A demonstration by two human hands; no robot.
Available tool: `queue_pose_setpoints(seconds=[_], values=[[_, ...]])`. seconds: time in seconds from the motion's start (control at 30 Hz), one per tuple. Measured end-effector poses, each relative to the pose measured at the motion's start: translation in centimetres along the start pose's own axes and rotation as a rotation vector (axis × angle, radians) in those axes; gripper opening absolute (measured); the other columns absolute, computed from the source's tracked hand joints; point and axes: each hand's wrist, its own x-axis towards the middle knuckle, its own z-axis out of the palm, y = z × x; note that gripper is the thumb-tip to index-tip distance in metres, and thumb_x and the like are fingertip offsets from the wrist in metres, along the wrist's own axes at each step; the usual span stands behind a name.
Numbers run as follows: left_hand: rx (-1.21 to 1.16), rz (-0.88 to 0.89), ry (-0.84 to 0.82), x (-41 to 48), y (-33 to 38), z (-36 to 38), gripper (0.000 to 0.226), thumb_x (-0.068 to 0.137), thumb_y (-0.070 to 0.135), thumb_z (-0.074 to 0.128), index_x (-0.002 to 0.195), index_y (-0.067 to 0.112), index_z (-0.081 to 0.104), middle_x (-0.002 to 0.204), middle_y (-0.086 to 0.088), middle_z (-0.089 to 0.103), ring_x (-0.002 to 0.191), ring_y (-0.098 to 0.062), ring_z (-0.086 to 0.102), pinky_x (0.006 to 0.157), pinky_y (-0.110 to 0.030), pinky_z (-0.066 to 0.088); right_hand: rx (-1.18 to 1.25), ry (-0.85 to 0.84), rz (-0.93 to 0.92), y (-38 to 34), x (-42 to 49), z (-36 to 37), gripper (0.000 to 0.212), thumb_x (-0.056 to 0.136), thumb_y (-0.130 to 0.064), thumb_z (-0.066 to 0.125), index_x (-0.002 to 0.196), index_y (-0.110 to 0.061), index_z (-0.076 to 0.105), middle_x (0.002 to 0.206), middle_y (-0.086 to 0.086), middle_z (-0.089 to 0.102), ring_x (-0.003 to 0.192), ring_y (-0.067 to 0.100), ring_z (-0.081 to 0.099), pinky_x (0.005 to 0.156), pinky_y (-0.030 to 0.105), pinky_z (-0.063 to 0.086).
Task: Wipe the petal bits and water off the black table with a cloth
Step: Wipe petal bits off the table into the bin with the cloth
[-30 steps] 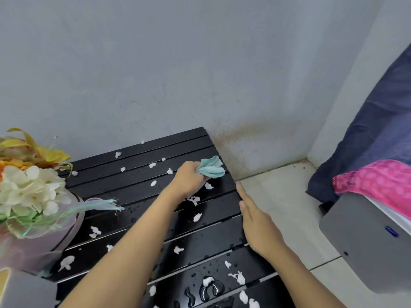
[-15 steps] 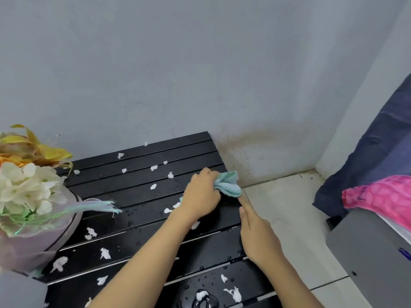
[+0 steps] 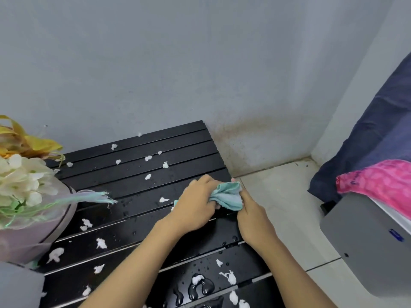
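The black slatted table [image 3: 133,190] carries scattered white petal bits [image 3: 148,176] and water drops, with a water puddle [image 3: 200,285] near its front. At the table's right edge my left hand [image 3: 195,203] grips a bunched teal cloth [image 3: 229,195] against the slats. My right hand [image 3: 251,216] stands just off that edge. Its straight fingers run up behind the cloth and touch it, with one fingertip showing above the cloth. Petal bits lie on the far slats, beside the pot and along the front.
A pale round pot holding a white and yellow flower bouquet [image 3: 22,190] stands on the table's left side. A grey wall backs the table. A tiled floor [image 3: 284,207] lies to the right, with a grey appliance [image 3: 367,241], pink fabric [image 3: 382,181] and dark blue bedding [image 3: 378,134].
My left hand has swept the cloth to the right, to the table's edge, where it now meets my right hand. The petal bits near the middle right are gone from view.
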Motion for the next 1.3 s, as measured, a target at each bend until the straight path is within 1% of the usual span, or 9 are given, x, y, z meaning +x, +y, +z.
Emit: queue_pose_setpoints(seconds=[0.1, 0.23, 0.4, 0.57, 0.67, 0.73, 0.87, 1.07, 1.3], values=[[-0.052, -0.049, -0.052, 1.4, 0.8, -3.4, 0.011, 0.086, 0.006, 0.059, 0.084, 0.017, 0.060, 0.092, -0.003, 0.060, 0.084, -0.015, 0.055, 0.070, -0.025, 0.038, 0.038, 0.010, -0.004, 0.0, -0.2, 0.0, 0.042, 0.102, -0.038, 0.023, 0.138, -0.057, 0.026, 0.094, 0.005, 0.067, 0.085, 0.023, 0.062, 0.083, 0.041, 0.051], [0.127, -0.174, 0.184, 7.5, -3.4, -4.6, 0.021, 0.090, 0.021, 0.058, 0.109, 0.012, 0.061, 0.108, -0.010, 0.060, 0.100, -0.032, 0.058, 0.084, -0.035, 0.045, 0.121, 0.002, 0.000, 0.1, -0.5, -0.1, 0.041, 0.103, -0.040, 0.023, 0.139, -0.059, 0.026, 0.127, 0.018, 0.057, 0.118, 0.032, 0.052, 0.101, 0.047, 0.041], [0.379, -0.201, 0.302, 3.1, -1.6, 1.3, 0.051, 0.082, 0.005, 0.047, 0.131, 0.020, 0.050, 0.123, -0.007, 0.048, 0.101, -0.033, 0.044, 0.084, -0.040, 0.036, 0.213, 0.012, 0.000, 0.5, 0.1, 0.2, 0.040, 0.103, -0.036, 0.025, 0.138, -0.055, 0.032, 0.136, 0.010, 0.053, 0.122, 0.025, 0.051, 0.102, 0.039, 0.039], [-0.100, -0.038, 0.048, -4.1, 2.2, 1.1, 0.036, 0.082, 0.004, 0.047, 0.091, 0.037, 0.058, 0.097, 0.004, 0.053, 0.088, -0.020, 0.050, 0.078, -0.031, 0.042, 0.333, -0.021, 0.035, 0.6, 0.5, 0.1, 0.045, 0.102, -0.028, 0.028, 0.135, -0.058, 0.036, 0.120, -0.005, 0.061, 0.107, 0.018, 0.058, 0.087, 0.028, 0.044], [-0.272, -0.164, 0.170, -1.0, 0.1, -2.1, 0.025, 0.087, 0.003, 0.053, 0.079, 0.027, 0.054, 0.074, 0.005, 0.053, 0.067, -0.018, 0.053, 0.055, -0.024, 0.039, 0.333, -0.011, 0.029, 0.5, 0.3, -0.1, 0.041, 0.103, -0.033, 0.027, 0.138, -0.053, 0.037, 0.125, -0.006, 0.059, 0.113, 0.019, 0.056, 0.089, 0.023, 0.040], [-0.040, -0.234, 0.264, 2.1, -2.0, -2.9, 0.013, 0.088, 0.005, 0.052, 0.092, 0.015, 0.060, 0.090, -0.007, 0.055, 0.084, -0.030, 0.055, 0.067, -0.033, 0.042, 0.344, -0.013, 0.037, 0.6, 0.2, 0.0, 0.040, 0.103, -0.034, 0.027, 0.138, -0.052, 0.037, 0.132, -0.004, 0.057, 0.121, 0.023, 0.051, 0.095, 0.025, 0.040], [0.334, -0.265, 0.243, 2.4, -2.4, 0.3, 0.049, 0.082, 0.001, 0.044, 0.130, 0.013, 0.051, 0.123, -0.012, 0.046, 0.103, -0.038, 0.044, 0.091, -0.042, 0.039, 0.280, 0.008, 0.046, 0.8, 0.5, 0.2, 0.039, 0.102, -0.037, 0.027, 0.134, -0.057, 0.038, 0.132, 0.001, 0.057, 0.122, 0.023, 0.051, 0.100, 0.035, 0.038], [0.168, 0.024, 0.205, -6.8, 2.2, 4.5, 0.059, 0.077, -0.003, 0.044, 0.130, 0.023, 0.050, 0.113, 0.002, 0.047, 0.089, -0.023, 0.039, 0.087, -0.034, 0.038, 0.460, -0.034, 0.023, 0.3, 0.4, -0.3, 0.040, 0.104, -0.026, 0.031, 0.136, -0.045, 0.044, 0.138, 0.017, 0.049, 0.123, 0.034, 0.048, 0.102, 0.043, 0.041], [0.194, -0.062, 0.115, -5.7, 1.6, 3.9, 0.046, 0.078, 0.000, 0.045, 0.120, 0.018, 0.049, 0.111, -0.002, 0.046, 0.095, -0.026, 0.041, 0.087, -0.039, 0.038, 0.296, -0.038, 0.007, 1.5, -3.3, -1.0, 0.043, 0.103, -0.030, 0.030, 0.146, -0.034, 0.033, 0.147, -0.003, 0.043, 0.132, 0.013, 0.042, 0.102, 0.019, 0.030]])
